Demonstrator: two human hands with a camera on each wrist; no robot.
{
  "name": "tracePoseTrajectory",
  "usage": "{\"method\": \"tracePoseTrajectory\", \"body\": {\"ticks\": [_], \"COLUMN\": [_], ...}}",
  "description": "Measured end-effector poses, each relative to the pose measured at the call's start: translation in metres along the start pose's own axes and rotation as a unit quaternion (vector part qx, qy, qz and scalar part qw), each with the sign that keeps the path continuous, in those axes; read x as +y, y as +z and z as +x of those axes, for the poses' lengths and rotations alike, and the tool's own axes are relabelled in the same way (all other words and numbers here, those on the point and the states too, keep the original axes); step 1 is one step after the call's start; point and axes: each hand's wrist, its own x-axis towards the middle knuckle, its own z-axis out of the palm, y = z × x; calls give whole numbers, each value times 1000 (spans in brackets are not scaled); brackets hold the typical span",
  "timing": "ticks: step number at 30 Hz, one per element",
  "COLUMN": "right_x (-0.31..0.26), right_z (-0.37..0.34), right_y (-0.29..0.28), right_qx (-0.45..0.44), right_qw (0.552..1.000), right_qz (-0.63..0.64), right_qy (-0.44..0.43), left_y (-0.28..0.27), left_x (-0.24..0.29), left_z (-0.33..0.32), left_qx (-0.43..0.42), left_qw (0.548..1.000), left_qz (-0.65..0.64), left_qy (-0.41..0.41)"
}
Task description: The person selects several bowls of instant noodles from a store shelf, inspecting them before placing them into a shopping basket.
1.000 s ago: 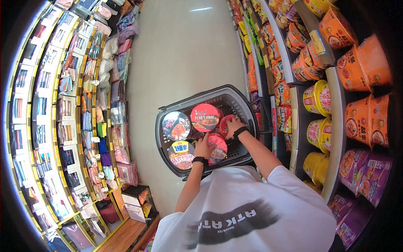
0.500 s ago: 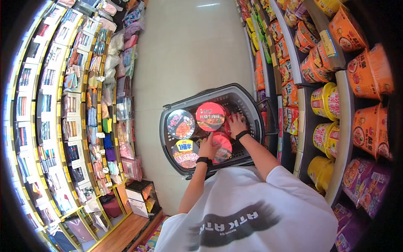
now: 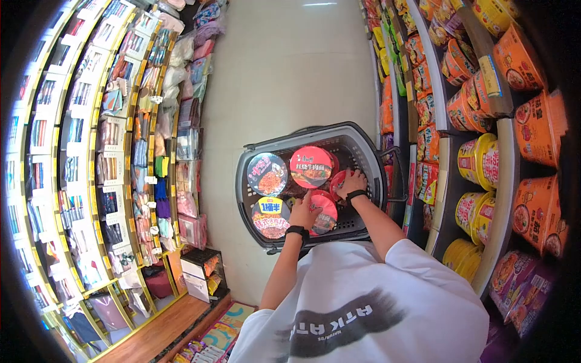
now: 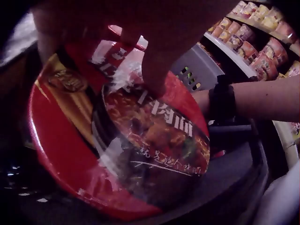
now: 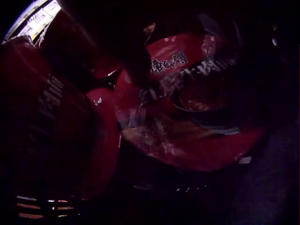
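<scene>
In the head view, my left hand [image 3: 302, 212] lies over the edge of a red instant noodle bowl [image 3: 324, 221], its thumb across the lid and its fingers at the side. The left wrist view shows that red lid [image 4: 70, 154] tilted close up. My right hand [image 3: 352, 184] grips another red noodle bowl [image 3: 337, 180] at the basket's right side. The right wrist view is dark; a red bowl lid [image 5: 197, 154] shows there, the right fingers mostly hidden. Both bowls are inside a black-grey shopping basket [image 3: 244, 199].
Beside the hands in the basket stand a red noodle bowl [image 3: 311, 163], a dark-lidded bowl [image 3: 267, 174] and a yellow-and-white-labelled bowl [image 3: 270, 218]. The basket handle [image 3: 396, 175] sticks out toward the noodle shelves [image 3: 502, 145] on the right. Stationery racks [image 3: 109, 163] line the left.
The head view has shifted, so the basket and shelves appear further right. Both hands stay at the same two red bowls, with only slight finger movement.
</scene>
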Motion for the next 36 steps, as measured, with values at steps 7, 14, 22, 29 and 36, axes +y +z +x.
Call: {"method": "tracePoseTrajectory", "body": {"ticks": [7,14,22,29,36], "right_x": [11,45,30,6,66], "right_z": [4,-7,-141,-267,-400], "right_y": [6,40,18,78,225], "right_qx": [-1,-7,7,125,-106], "right_qw": [1000,986,930,894,698], "right_qz": [26,155,354,431,688], "right_qy": [-14,-68,-96,19,166], "left_y": [0,-4,-84,-90,-64], "left_x": [5,0,-47,-132,-165], "left_z": [0,-15,-79,-113,-114], "left_qx": [-6,41,-158,-116,-35], "left_qw": [1000,994,965,940,921], "left_qz": [11,70,-17,-28,-132], "left_qy": [2,79,207,319,365]}}
